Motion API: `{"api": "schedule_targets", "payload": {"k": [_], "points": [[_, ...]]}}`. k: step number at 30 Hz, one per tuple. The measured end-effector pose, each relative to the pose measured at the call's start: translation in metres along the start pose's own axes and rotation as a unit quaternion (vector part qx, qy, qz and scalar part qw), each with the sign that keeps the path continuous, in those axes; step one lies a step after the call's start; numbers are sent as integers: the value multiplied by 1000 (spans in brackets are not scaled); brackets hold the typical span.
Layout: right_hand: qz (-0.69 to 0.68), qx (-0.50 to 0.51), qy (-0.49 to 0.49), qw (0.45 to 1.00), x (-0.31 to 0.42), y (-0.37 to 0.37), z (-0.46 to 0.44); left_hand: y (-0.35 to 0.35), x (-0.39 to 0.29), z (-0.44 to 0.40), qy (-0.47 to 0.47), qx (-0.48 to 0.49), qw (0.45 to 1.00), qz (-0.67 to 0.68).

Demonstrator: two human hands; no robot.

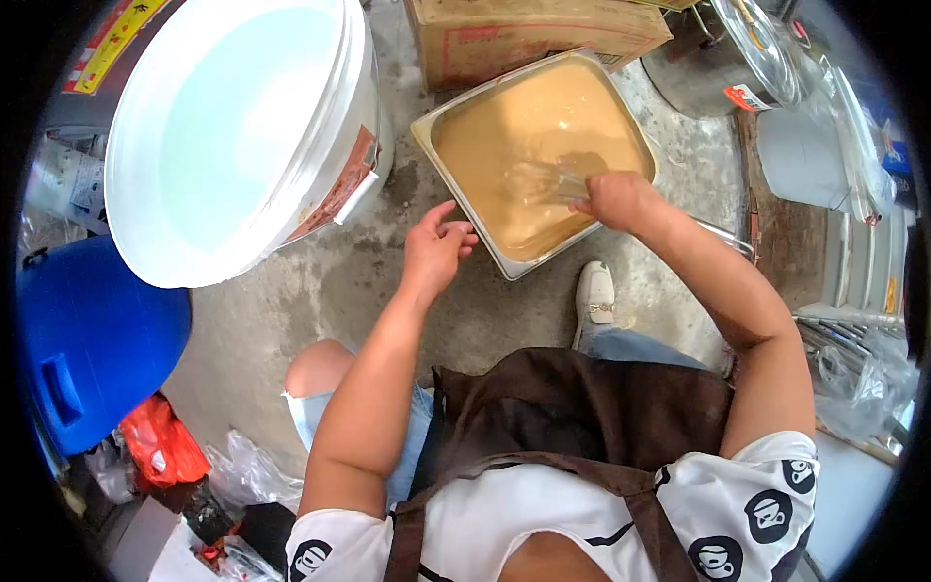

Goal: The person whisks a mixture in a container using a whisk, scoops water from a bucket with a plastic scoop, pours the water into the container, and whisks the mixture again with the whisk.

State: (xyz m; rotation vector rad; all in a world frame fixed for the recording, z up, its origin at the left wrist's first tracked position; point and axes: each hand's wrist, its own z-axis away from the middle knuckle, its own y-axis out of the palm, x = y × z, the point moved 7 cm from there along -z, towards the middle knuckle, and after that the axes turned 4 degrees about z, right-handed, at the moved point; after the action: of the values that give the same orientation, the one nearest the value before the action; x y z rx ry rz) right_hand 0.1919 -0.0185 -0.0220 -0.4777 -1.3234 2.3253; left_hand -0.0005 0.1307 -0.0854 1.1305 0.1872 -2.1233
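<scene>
A square metal pan on the floor holds a tan, creamy liquid. My right hand is closed round the handle of a whisk. Its wires dip into the liquid and look smeared by motion. At the pan's left side is my left hand, with the fingers apart and nothing held in them. Its fingertips are at the rim; whether they press on it I cannot tell.
A large white bucket of clear liquid stands left of the pan, above a blue plastic drum. Behind the pan sits a cardboard box. A lidded steel pot and a translucent tub are on the right.
</scene>
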Motion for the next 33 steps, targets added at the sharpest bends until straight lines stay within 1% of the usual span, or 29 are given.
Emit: {"api": "schedule_targets", "payload": {"k": [1, 3, 4, 6, 7, 9, 10, 11, 12, 13, 15, 16, 17, 19, 20, 22, 23, 24, 25, 26, 28, 29, 30, 32, 33], "points": [[0, 2, 0, 1000, -7, 1, 1, -1, 0, 1, -2, 0, 1000, 1], [34, 71, 66, 995, -48, 5, 7, -2, -3, 4, 9, -4, 1000, -15], [36, 70, 67, 995, -56, -1, 4, -2, -5, 5, 11, -2, 1000, -14], [56, 44, 122, 990, -75, -16, 3, -2, -6, 10, 3, 6, 999, -41], [53, 39, 122, 990, -63, -24, 3, -1, -6, 11, 4, 12, 999, -43], [55, 17, 88, 995, -45, 2, -10, -5, -3, 8, -22, -17, 995, -91], [28, -18, 57, 998, -35, 10, -14, -5, -6, 8, -28, -20, 992, -122], [11, -17, 57, 998, -29, 11, -14, -4, -9, 7, -30, -19, 988, -152], [15, -4, 59, 998, -33, 26, -20, -6, -9, 5, -14, -32, 990, -138], [39, 18, 61, 997, -28, 16, -15, -6, -8, 3, 0, -42, 992, -121], [20, 7, 63, 998, -41, 33, -19, -1, -14, 6, 4, -78, 987, -138], [14, 16, 46, 999, -41, 24, -13, 1, -11, 6, -10, -74, 988, -132], [-26, 26, 55, 998, -47, 19, -10, 6, -8, 5, -25, -71, 989, -127], [-48, 34, 55, 997, -59, 10, -8, 13, -15, 7, -53, -94, 980, -169], [-49, 32, 68, 996, -76, 11, -15, 14, -11, -1, -49, -82, 980, -173], [-23, -59, 107, 992, -112, -1, -33, 2, -1, -9, -41, -100, 990, -92], [-56, -91, 150, 983, -137, -9, -40, 6, -7, -6, -48, -94, 992, -69], [-91, -121, 186, 971, -161, -19, -48, 6, -8, -5, -52, -108, 990, -77], [-128, -92, 201, 967, -178, -28, -52, 11, -5, -5, -62, -78, 995, -30], [-116, -84, 195, 970, -199, -13, -78, 12, -5, -4, -69, -56, 996, 16], [-291, -42, 130, 947, -205, 8, -117, 22, -16, 0, -64, -46, 996, 43], [-453, 11, 147, 879, -192, 14, -121, 21, -15, -2, -70, -63, 994, 45], [-594, 74, 169, 783, -178, 16, -121, 22, -12, -6, -80, -77, 993, 50], [-552, 24, 117, 825, -161, 8, -127, 26, -12, -11, -108, -120, 984, 68], [-555, -3, 130, 821, -168, 22, -136, 29, -14, -17, -128, -137, 979, 83]]}}
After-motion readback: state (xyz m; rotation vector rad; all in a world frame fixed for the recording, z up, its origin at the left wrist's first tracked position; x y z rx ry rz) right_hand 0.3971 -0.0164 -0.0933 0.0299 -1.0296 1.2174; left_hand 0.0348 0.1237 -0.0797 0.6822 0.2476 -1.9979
